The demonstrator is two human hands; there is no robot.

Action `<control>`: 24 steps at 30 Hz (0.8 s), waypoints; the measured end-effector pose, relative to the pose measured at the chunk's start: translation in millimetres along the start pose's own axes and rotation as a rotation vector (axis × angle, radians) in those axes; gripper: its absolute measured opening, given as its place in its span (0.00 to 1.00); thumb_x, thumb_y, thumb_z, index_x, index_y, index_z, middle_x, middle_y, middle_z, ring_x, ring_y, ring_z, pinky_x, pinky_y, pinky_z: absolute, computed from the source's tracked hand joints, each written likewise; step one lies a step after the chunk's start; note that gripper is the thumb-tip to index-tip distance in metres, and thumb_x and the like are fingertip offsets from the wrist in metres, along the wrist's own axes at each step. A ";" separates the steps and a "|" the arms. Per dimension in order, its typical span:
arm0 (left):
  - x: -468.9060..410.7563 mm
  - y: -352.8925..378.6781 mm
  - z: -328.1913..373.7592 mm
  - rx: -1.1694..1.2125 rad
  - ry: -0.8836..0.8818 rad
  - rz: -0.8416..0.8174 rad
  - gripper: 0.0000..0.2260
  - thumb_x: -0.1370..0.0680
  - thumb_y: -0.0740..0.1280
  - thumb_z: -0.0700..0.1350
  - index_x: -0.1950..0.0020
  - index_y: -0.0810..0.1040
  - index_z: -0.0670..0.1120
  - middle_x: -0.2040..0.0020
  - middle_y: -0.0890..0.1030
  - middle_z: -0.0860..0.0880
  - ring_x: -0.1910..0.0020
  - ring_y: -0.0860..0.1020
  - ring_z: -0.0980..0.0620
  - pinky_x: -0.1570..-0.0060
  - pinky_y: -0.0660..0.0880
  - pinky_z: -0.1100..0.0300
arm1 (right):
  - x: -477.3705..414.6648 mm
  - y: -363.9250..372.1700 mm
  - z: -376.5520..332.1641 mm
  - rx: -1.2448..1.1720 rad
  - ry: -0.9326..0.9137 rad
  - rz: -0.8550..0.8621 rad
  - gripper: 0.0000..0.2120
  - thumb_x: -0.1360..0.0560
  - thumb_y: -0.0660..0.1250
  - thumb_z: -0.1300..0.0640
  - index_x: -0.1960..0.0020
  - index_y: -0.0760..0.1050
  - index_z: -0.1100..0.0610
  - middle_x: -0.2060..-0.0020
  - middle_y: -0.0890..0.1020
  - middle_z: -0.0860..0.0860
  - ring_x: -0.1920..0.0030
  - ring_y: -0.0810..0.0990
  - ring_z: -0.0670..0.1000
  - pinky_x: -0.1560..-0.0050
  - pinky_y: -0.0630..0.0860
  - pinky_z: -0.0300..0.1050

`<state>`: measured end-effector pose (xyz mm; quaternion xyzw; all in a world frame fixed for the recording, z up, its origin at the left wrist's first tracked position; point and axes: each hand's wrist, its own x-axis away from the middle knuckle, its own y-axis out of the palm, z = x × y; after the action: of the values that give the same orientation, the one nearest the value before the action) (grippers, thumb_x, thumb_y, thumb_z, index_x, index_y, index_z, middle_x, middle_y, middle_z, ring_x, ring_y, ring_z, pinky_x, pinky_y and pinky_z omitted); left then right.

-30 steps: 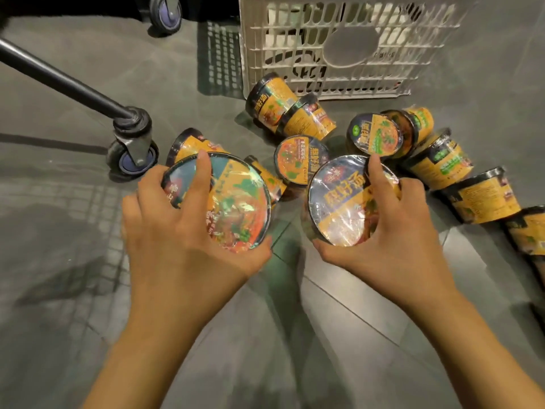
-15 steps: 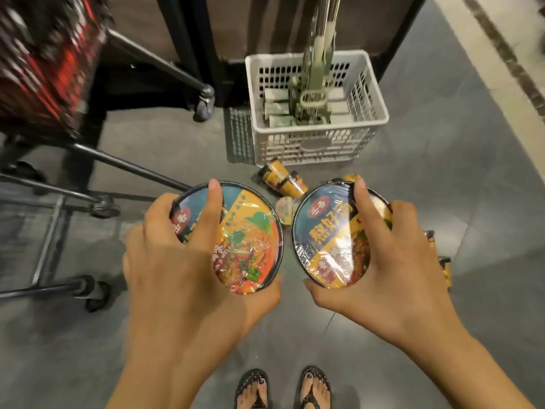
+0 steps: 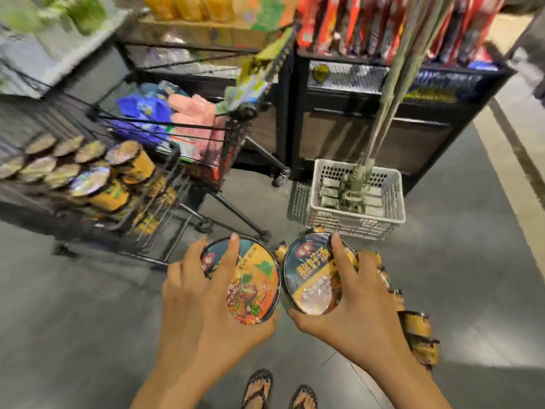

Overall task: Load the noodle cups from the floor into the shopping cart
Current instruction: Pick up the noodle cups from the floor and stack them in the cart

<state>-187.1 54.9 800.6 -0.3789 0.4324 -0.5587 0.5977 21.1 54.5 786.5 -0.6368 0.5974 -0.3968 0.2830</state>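
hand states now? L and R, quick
Left hand: closed, gripping the teal-lidded noodle cup, index finger across the lid.
Right hand: closed, gripping the dark-lidded noodle cup, index finger across the lid.

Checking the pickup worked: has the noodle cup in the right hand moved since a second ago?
Yes. The noodle cup in the right hand has risen off the floor, away from the cups lying by the white basket.
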 end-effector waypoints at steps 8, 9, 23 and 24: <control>78.2 -22.4 -37.2 -0.023 -0.319 0.019 0.50 0.47 0.66 0.71 0.27 0.68 0.54 0.36 0.69 0.45 0.46 0.69 0.42 0.47 0.73 0.45 | 34.8 9.5 -22.2 -0.002 -0.091 -0.161 0.61 0.45 0.70 0.26 0.24 0.36 0.37 0.47 0.54 0.42 0.37 0.65 0.46 0.44 0.66 0.34; 82.4 -24.2 -45.6 -0.034 -0.345 0.027 0.50 0.47 0.67 0.71 0.27 0.68 0.54 0.36 0.69 0.45 0.46 0.69 0.42 0.47 0.73 0.45 | 34.1 9.9 -25.3 0.010 -0.095 -0.181 0.61 0.44 0.70 0.26 0.24 0.37 0.38 0.47 0.53 0.42 0.37 0.65 0.46 0.44 0.65 0.34; -14.8 -92.6 -198.7 0.029 -0.652 0.197 0.52 0.43 0.71 0.74 0.24 0.55 0.61 0.29 0.62 0.46 0.34 0.62 0.42 0.34 0.66 0.47 | -70.5 55.6 -146.0 -0.003 -0.109 -0.213 0.62 0.46 0.71 0.26 0.23 0.39 0.40 0.45 0.58 0.44 0.36 0.65 0.46 0.39 0.69 0.41; -25.4 -97.4 -212.1 0.016 -0.651 0.206 0.52 0.43 0.70 0.74 0.24 0.55 0.61 0.29 0.62 0.46 0.34 0.63 0.42 0.34 0.66 0.47 | -80.7 62.0 -160.1 0.004 -0.123 -0.222 0.63 0.47 0.70 0.26 0.23 0.39 0.40 0.46 0.57 0.44 0.37 0.65 0.46 0.40 0.69 0.40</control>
<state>-419.7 77.9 822.4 -0.4870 0.2505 -0.3484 0.7607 -144.8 144.4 805.3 -0.7218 0.5039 -0.3871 0.2744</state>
